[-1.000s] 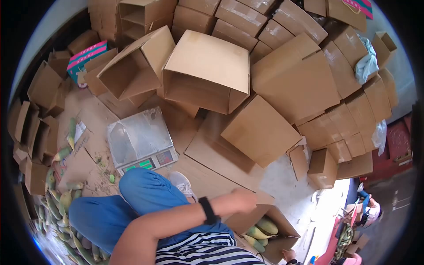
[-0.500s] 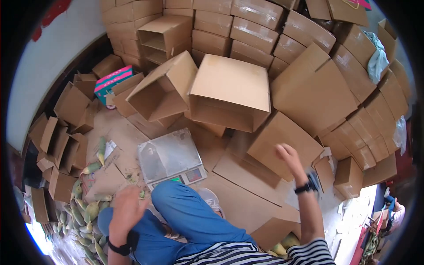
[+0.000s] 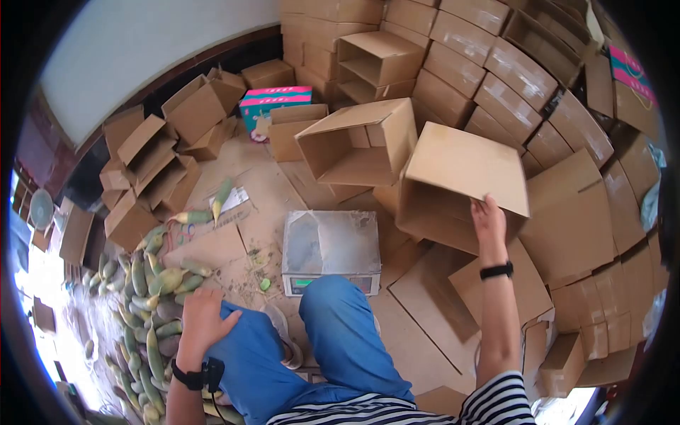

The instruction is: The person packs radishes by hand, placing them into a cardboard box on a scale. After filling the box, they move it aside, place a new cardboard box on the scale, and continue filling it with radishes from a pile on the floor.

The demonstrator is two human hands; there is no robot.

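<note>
My right hand (image 3: 489, 225) grips the lower front edge of a large cardboard box (image 3: 467, 166) lying on its side, its open mouth facing me. My left hand (image 3: 204, 315) is beside my left knee, thumb apart, at the edge of a pile of green radishes (image 3: 152, 347); I see no object in it. Between my knees and the boxes sits a flat scale (image 3: 331, 241) with a metal plate and a lit green display, partly hidden by my right knee. Left of the held box, a second cardboard box (image 3: 358, 145) also lies on its side, open towards me.
Stacked taped cartons (image 3: 489, 64) form a wall at the back and right. Smaller open boxes (image 3: 152, 156) crowd the left, near a pink and teal box (image 3: 273, 106). A few loose radishes (image 3: 195, 216) lie on the cardboard-covered floor (image 3: 276, 177).
The view has turned left, so the scene sits further right. My right hand has reached forward from above the floor cardboard and taken hold of the large box's edge.
</note>
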